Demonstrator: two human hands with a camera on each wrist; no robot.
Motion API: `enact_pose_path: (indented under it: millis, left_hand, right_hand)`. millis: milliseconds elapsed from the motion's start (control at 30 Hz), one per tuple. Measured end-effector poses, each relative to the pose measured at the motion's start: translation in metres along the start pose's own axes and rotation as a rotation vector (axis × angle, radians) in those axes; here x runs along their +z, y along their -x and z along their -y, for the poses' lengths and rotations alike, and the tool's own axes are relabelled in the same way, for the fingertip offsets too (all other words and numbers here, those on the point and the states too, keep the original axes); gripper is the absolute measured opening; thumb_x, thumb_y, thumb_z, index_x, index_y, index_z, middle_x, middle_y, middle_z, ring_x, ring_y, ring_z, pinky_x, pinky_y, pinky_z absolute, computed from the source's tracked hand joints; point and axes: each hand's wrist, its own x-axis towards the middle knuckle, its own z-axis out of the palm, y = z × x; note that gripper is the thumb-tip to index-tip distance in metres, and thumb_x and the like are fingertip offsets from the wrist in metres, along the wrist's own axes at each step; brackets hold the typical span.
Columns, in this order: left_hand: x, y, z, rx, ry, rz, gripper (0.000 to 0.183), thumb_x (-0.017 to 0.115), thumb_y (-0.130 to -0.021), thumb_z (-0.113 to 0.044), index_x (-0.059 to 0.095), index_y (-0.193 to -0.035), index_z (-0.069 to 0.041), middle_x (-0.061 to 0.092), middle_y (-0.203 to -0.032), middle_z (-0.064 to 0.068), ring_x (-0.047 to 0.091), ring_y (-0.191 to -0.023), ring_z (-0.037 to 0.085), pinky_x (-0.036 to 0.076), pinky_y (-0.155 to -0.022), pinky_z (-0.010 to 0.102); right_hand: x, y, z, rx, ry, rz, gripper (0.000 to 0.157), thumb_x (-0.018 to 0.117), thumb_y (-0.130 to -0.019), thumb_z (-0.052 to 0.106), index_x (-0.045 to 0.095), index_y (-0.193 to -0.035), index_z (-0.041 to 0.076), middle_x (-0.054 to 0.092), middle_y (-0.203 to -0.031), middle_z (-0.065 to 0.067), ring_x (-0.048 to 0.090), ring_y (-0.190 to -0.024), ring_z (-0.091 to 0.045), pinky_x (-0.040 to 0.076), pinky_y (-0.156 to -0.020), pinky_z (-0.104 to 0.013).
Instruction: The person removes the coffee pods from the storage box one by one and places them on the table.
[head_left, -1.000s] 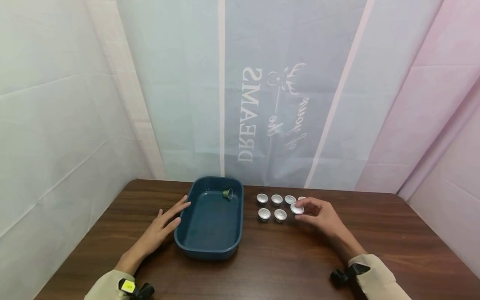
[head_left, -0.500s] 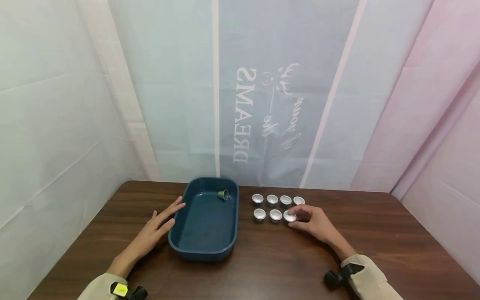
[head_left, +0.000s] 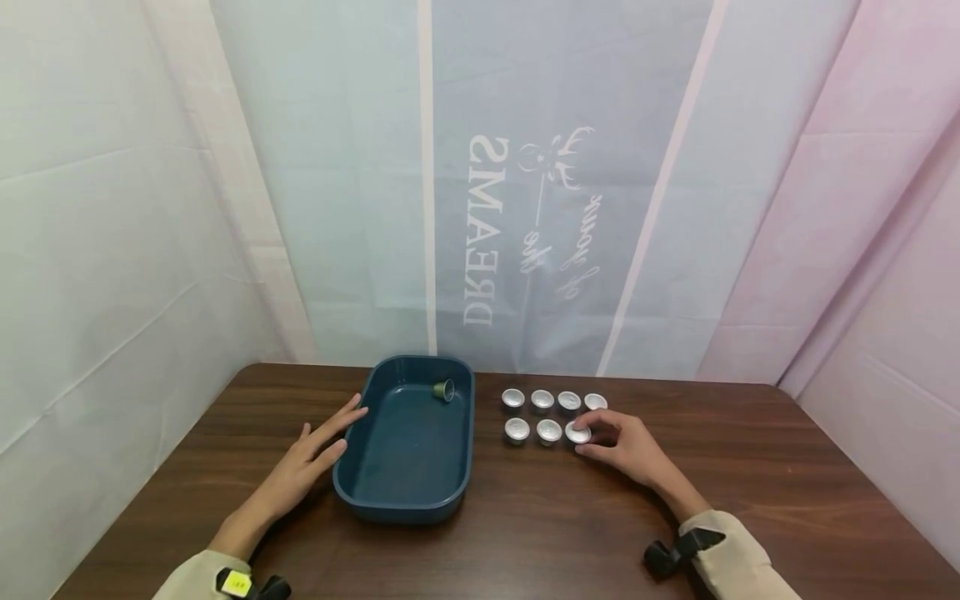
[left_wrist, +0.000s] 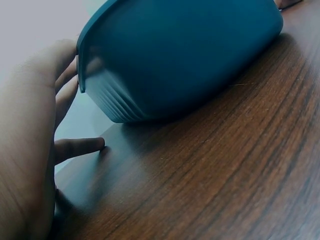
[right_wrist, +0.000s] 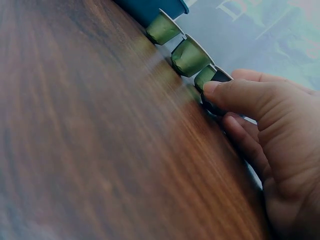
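Note:
My right hand (head_left: 628,446) pinches a coffee capsule (head_left: 577,432) at the right end of the near row, thumb on the near side. In the right wrist view that capsule is partly hidden by the thumb, beside green-sided capsules (right_wrist: 192,57) standing lid up. Their lids are silver in the head view. My left hand (head_left: 300,467) lies at the left rim of a blue basin (head_left: 402,507), fingers extended against it. A green capsule (head_left: 444,390) lies on its side in the basin's far right corner.
Behind the near row runs a far row of several upright capsules (head_left: 542,401). All stands on a brown wood-grain table (head_left: 555,533). A printed cloth backdrop (head_left: 360,208) hangs behind the table's far edge.
My right hand has brought its capsule down and left to the right end of the near row. The left hand stays at the basin. The head view has shifted slightly.

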Motion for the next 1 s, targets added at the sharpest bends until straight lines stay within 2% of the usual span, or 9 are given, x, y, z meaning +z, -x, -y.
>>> enact_pose_path:
  millis: [233, 467, 767, 1000]
  left_hand:
    - [0.0003, -0.0013, -0.0006, 0.003, -0.009, 0.0, 0.048, 0.042, -0.102, -0.008, 0.038, -0.148, -0.018, 0.019, -0.158, 0.008, 0.019, -0.139, 0.002, -0.008, -0.093, 0.078]
    - [-0.0006, -0.0011, -0.0008, -0.004, -0.011, 0.002, 0.048, 0.042, -0.102, -0.008, 0.038, -0.148, -0.018, 0.02, -0.158, 0.008, 0.019, -0.139, 0.001, -0.008, -0.093, 0.078]
    - [0.0001, 0.0, 0.0015, 0.0, -0.006, 0.001, 0.048, 0.042, -0.102, -0.008, 0.037, -0.149, -0.018, 0.019, -0.158, 0.008, 0.018, -0.14, 0.003, -0.008, -0.093, 0.078]
    - [0.0005, 0.0001, 0.0028, 0.002, 0.002, 0.004, 0.048, 0.042, -0.102, -0.008, 0.037, -0.149, -0.019, 0.018, -0.158, 0.007, 0.018, -0.14, 0.004, -0.009, -0.093, 0.078]
  right_hand:
    - [-0.0001, -0.0007, -0.0038, -0.09, 0.001, -0.021, 0.026, 0.08, -0.075, -0.001, 0.066, -0.097, 0.001, 0.067, -0.103, -0.013, 0.066, -0.086, -0.026, 0.056, -0.071, -0.038]
    - [0.0, -0.0019, -0.005, -0.115, 0.006, -0.029, 0.025, 0.08, -0.074, -0.001, 0.067, -0.095, 0.002, 0.067, -0.105, -0.014, 0.066, -0.085, -0.027, 0.055, -0.068, -0.04]
    - [-0.0019, -0.0007, -0.0039, -0.155, 0.022, -0.022, 0.027, 0.082, -0.073, 0.002, 0.068, -0.096, 0.003, 0.065, -0.11, -0.02, 0.063, -0.09, -0.024, 0.053, -0.065, -0.037]
    - [-0.0073, 0.0001, -0.0008, -0.166, 0.026, -0.019, 0.02, 0.075, -0.081, 0.0, 0.068, -0.099, 0.001, 0.064, -0.111, -0.021, 0.061, -0.084, -0.028, 0.051, -0.063, -0.03]
